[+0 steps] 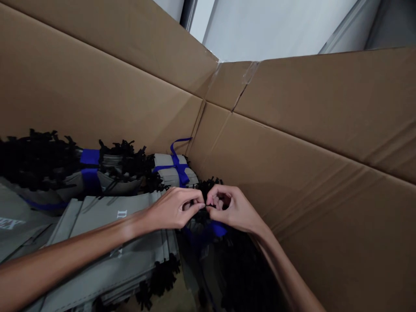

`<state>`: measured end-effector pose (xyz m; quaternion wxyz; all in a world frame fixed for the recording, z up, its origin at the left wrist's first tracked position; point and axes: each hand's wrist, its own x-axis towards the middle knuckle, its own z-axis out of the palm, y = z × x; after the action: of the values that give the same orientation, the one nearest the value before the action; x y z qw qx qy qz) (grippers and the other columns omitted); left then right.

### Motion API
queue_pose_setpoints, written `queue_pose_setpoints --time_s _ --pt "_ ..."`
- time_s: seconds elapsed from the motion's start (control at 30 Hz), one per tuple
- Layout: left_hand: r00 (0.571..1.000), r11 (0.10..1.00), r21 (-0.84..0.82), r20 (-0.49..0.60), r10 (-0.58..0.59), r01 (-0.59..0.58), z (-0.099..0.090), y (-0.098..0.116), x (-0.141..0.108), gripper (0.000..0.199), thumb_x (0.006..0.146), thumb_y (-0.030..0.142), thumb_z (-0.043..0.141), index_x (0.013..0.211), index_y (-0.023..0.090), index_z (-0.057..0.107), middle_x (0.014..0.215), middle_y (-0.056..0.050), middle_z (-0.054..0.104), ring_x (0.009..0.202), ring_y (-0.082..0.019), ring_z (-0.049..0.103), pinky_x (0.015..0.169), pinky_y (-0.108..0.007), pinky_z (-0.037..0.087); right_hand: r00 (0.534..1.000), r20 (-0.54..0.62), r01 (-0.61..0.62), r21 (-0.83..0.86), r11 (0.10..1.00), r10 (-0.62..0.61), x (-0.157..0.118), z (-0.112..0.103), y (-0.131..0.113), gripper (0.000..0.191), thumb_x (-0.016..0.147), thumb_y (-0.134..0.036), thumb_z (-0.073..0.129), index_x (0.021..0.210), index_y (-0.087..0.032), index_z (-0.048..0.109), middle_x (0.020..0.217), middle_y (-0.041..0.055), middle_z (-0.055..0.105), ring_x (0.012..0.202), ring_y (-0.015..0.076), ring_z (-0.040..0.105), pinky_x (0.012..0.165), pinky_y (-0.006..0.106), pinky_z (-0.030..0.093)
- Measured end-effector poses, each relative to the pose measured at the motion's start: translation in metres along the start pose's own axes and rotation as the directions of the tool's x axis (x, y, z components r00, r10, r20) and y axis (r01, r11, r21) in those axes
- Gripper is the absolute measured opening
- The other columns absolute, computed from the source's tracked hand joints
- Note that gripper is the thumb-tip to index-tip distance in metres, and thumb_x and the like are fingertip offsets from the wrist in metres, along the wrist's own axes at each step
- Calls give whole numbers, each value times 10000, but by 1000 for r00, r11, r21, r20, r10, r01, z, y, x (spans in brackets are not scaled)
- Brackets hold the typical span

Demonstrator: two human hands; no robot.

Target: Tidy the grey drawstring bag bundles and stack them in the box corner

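Your fingers [196, 208] were closed in two pinches, thumb against forefinger, with the tips almost meeting. Your left hand [177, 206] and right hand [233, 209] appeared to share a thin black cord [210, 206] between them, over a shadowed bundle with a blue band [219, 228] near the corner of the cardboard box [292, 173]. Whether a knot was formed, you could not have told from this view. As for what looked done, a grey bundle [165, 177] in the corner was tied crosswise with blue ribbon [178, 167], and a black-fringed bundle [113, 164] to the left wore a blue strap [90, 171]. The cord seemed unfinished. A grey stack [139, 262] beneath your left forearm showed no band on its visible part.
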<state>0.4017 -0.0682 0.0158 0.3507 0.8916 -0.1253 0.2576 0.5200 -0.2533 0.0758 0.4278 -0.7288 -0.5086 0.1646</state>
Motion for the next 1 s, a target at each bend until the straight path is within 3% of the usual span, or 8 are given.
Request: queue_pose_setpoints --time_s 0.17,0.27,0.37,0.47,0.67,1.0 --pt "999 999 22 -4 -41 41 -2 2 -2 219 1085 333 555 965 238 711 796 21 712 658 -158 615 652 -271 395 993 -53 91 -180 980 -102 -12 -7 -8 145 939 -332 707 995 -198 691 813 -3 646 694 147 573 632 261 455" --pt "999 998 32 13 -49 49 -2 3 -3 230 1103 370 549 1027 250 731 884 6 762 759 -188 697 704 -283 427 987 -54 117 -384 916 -149 -19 -10 -14 233 1054 -392 616 916 -207 650 821 16 657 734 167 589 681 290 432" --pt "998 998 38 16 -56 55 -2 4 -3 250 1116 378 527 1091 260 746 996 -12 807 874 -216 748 769 -292 459 989 17 136 -502 854 -147 -20 -10 -14 298 1112 -394 549 880 -220 615 837 14 668 782 182 605 721 304 404" --pt "998 997 43 11 -58 58 -1 6 -2 259 1104 377 527 1117 268 761 1054 -20 823 908 -224 750 786 -295 464 986 34 158 -491 857 -162 -18 -9 -7 327 1136 -367 502 856 -225 595 830 9 676 779 180 617 729 297 406" --pt "987 989 6 -55 -150 151 2 11 6 159 956 258 596 860 237 722 713 48 663 604 -136 525 623 -270 343 976 -31 182 -413 892 -214 -14 1 4 332 1112 -330 514 811 -221 600 738 6 650 672 166 591 654 281 405" --pt "960 955 -112 -29 -279 274 1 17 18 117 869 257 623 820 226 725 705 61 670 608 -118 486 594 -254 329 913 -32 333 -517 789 -407 -17 7 4 262 1112 -217 503 867 -220 597 792 35 659 698 176 609 658 294 426"
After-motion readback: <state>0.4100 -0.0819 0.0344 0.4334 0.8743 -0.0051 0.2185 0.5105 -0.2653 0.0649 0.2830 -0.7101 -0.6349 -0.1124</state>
